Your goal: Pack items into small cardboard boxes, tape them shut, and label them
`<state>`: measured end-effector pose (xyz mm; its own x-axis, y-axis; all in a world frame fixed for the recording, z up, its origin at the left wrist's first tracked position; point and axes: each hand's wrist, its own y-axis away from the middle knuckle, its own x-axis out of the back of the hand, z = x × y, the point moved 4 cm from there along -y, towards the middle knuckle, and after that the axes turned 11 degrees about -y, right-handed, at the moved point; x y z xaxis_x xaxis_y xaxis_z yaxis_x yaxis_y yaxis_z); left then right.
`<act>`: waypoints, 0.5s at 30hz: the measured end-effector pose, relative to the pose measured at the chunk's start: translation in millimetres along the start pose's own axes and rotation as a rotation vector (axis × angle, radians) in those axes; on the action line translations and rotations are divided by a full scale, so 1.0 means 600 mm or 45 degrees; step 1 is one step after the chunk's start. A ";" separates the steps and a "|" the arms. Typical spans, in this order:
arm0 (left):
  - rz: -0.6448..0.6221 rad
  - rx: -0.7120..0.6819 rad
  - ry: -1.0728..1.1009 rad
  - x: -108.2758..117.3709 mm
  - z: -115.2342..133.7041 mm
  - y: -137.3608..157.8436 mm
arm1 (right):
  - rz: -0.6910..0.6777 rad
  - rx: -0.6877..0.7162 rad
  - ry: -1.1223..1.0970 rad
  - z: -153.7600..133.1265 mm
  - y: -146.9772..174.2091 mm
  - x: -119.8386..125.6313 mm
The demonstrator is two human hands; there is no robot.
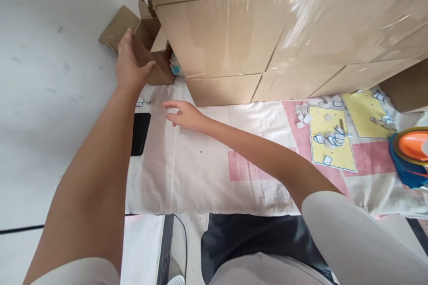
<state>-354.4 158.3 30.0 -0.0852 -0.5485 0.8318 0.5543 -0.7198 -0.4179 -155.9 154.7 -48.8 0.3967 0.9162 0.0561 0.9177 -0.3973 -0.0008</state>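
At the far left, my left hand is at the near side of a small open cardboard box, fingers and thumb on either side of its wall. Its flaps stand up, and the inside shows only in part. My right hand is over the pale tablecloth, index finger and thumb apart, with nothing in it. Between my two arms and the wall lies a flat black object, partly covered by my left forearm.
Large plastic-wrapped cardboard boxes are stacked along the back. At right, yellow sheets carry small white paper pieces. Rolls of tape sit at the right edge. A white wall borders the left side.
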 end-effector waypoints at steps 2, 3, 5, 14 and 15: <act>0.003 0.074 -0.063 -0.009 0.005 -0.027 | 0.012 -0.044 -0.117 0.023 0.002 -0.018; 0.017 0.125 -0.083 -0.011 0.007 -0.036 | 0.023 -0.056 -0.162 0.034 0.011 -0.021; 0.054 0.179 -0.114 -0.007 0.011 -0.040 | 0.046 -0.062 -0.235 0.051 0.039 -0.015; 1.043 0.099 0.306 0.167 0.044 0.279 | 0.348 0.146 -0.118 0.018 0.191 0.118; 1.068 0.086 0.317 0.181 0.051 0.326 | 0.360 0.182 -0.085 0.009 0.204 0.129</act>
<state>-229.9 -29.2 49.9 0.1984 -0.9682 0.1522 0.5621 -0.0149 -0.8269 -13.0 177.4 -49.8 0.6325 0.7739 -0.0318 0.7629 -0.6295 -0.1474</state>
